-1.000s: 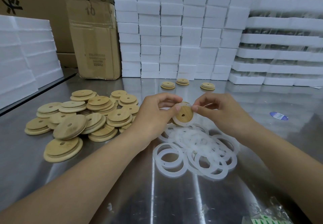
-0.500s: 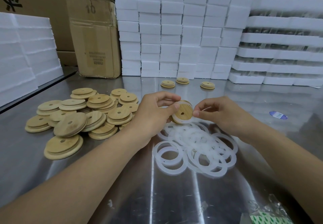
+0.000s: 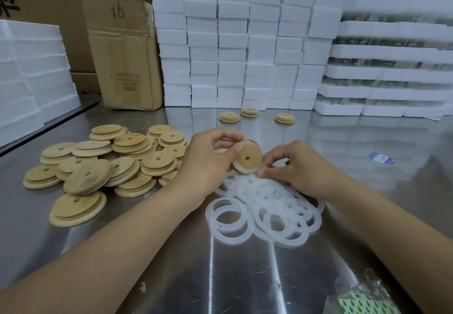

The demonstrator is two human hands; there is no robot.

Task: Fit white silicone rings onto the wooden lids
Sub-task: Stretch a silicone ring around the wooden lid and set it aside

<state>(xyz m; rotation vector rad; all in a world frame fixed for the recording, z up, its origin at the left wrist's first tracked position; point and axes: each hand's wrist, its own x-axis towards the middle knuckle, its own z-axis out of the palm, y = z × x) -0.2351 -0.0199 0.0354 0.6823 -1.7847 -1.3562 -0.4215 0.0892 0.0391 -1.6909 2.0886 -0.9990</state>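
Seating looks to me like the step in hand. My left hand (image 3: 208, 166) grips 1 wooden lid (image 3: 248, 158), held off the desk (image 3: 147, 264) just above the far edge of the loose ring pile (image 3: 267, 206) and tilted so its holed face looks at me, with the thumb pressed on the upper-left rim. My right hand (image 3: 304, 169) has its fingers (image 3: 261, 173) pinching the white silicone ring (image 3: 242, 170) at the lid's lower-right edge. Some white band shows around the rim, but I cannot tell how much is seated behind the hands. To do this well, I would hold the left grip firm and turn the lid a little at a time, letting the right thumb roll the ring down evenly instead of dragging 1 side. Silicone stretches and may twist or spring off the opposite edge, so I would check for a flat band all round. The bare lids (image 3: 110, 164) lie heaped to the left, and 3 finished lids (image 3: 249, 112) sit at the back, well apart.
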